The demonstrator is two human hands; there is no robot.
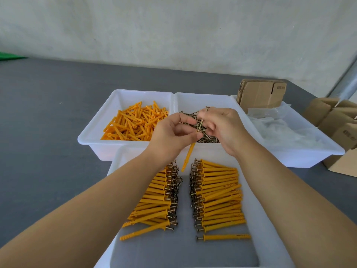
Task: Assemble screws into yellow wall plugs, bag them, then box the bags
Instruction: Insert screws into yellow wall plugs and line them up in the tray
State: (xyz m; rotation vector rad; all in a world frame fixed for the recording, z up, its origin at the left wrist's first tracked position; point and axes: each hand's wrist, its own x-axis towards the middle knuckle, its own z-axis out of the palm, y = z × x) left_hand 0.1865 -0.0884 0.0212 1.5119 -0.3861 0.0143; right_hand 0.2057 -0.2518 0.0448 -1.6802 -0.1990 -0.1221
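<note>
The left hand point(172, 132) hides the top of the yellow plug point(188, 156), and the near tray point(270, 238) is cut off at the bottom edge.

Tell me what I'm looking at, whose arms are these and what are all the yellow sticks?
The picture comes from a camera on a person's head, looking down at their own arms. The left hand pinches a yellow wall plug. The right hand pushes a screw into it. Behind sit a tub of loose plugs, a tub of screws and a tub of clear bags with flat cartons. Finished plugs lie in two rows in the near tray.
</note>
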